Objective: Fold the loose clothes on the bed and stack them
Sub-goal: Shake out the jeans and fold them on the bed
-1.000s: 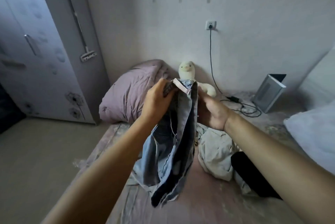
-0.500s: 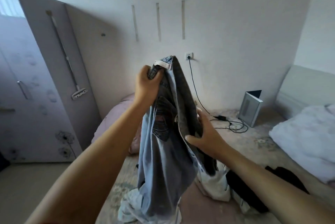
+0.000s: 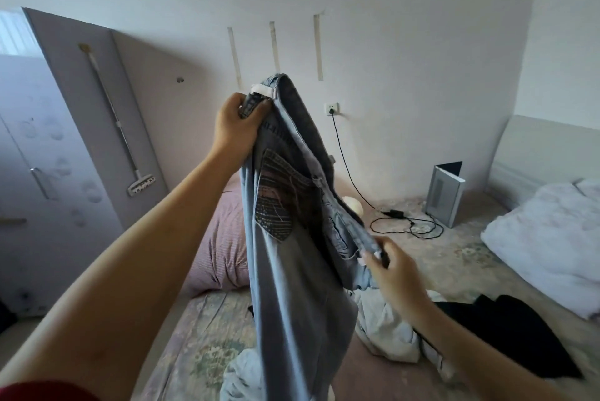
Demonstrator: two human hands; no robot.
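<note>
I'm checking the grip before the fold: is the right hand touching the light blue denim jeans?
Touching. The head view shows the right hand pinching the waistband of the light blue denim jeans.

We are in a home bedroom. A bed (image 3: 454, 257) fills it, a wardrobe (image 3: 48, 157) left of the bed, a white duvet (image 3: 545, 238) upon it.

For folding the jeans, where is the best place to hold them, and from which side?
Grip the jeans at the waistband, from above at its two ends, as the left hand and right hand do: the legs then hang straight below.
</note>
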